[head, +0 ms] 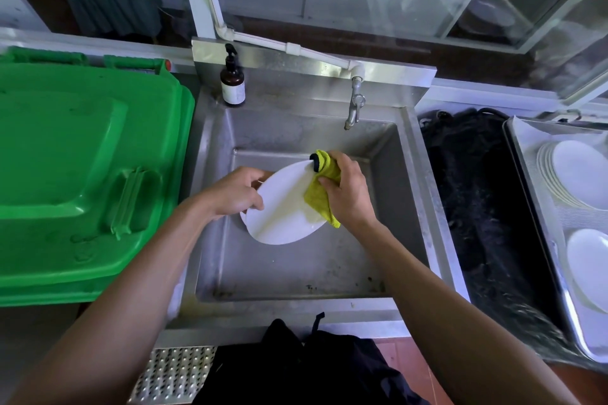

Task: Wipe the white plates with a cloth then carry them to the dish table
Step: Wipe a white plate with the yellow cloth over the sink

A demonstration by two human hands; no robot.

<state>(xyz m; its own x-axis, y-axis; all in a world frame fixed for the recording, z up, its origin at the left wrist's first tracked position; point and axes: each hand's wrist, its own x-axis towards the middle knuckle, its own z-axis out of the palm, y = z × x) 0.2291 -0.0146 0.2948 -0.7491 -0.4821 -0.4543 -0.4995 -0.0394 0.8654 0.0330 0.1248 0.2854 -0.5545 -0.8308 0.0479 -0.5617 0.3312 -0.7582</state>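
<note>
Over the steel sink (296, 266) I hold a white plate (281, 207) tilted on edge. My left hand (235, 191) grips its left rim, thumb on the face. My right hand (345, 189) clutches a yellow-green cloth (320, 197) folded over the plate's upper right rim. A second plate edge seems to peek out behind the lower left of the held plate. More white plates lie on a metal tray (539, 207) at the far right: a stack (579, 171) at the back and another plate (589, 256) nearer me.
A green bin lid (82, 168) fills the left side, right against the sink. A brown pump bottle (233, 82) stands on the sink's back left corner and a tap (354, 102) hangs at the back right. A black mat (477, 200) lies between sink and tray.
</note>
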